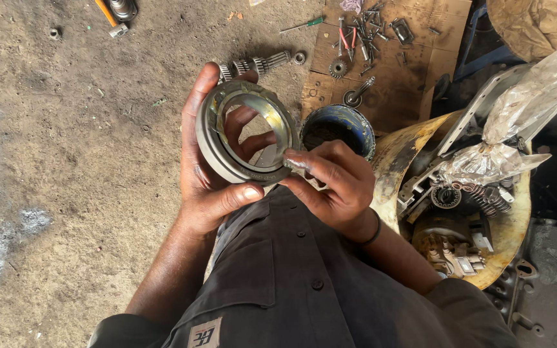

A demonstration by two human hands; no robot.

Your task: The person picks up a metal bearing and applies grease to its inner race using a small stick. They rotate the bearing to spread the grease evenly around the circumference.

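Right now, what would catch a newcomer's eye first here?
A big metal ring at the centre, gripped by the left hand while the right hand pinches its rim. To the right sits a yellow machine housing with springs and crumpled plastic; up top, a cardboard sheet strewn with tools.

I have one view only, from the head camera: it looks steeply down past the chest, close on both hands, with the dirt floor beyond.
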